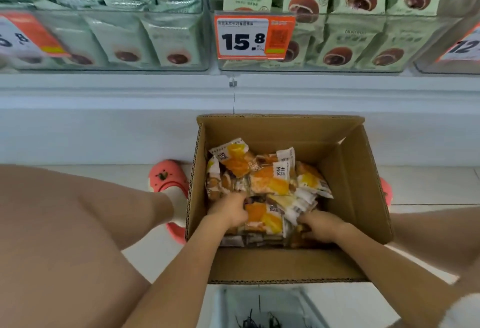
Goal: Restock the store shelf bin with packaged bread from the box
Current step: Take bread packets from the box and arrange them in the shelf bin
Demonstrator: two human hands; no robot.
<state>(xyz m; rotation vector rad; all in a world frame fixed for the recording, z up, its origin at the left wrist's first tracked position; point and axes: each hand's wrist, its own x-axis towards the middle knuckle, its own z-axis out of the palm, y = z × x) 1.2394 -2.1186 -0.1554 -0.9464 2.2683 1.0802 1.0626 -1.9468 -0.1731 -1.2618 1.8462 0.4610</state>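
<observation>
Bread packets [267, 185] under both hands' curled fingers [233, 199] in box [358, 172].

box [348, 177]: brown cardboard, flaps open, on the floor, centre of your frame.
bread packs [270, 185]: orange-yellow and white wrappers, loose pile filling the box bottom.
shelf bins [337, 42]: clear, upper frame, holding pale green packs.

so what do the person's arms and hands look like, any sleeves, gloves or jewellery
Both forearms are bare up to the frame edge, with no sleeves showing. The left hand and right hand wear no gloves, and no watch, bracelet or ring is visible on the parts in view. The fingertips are hidden among the packets.
</observation>
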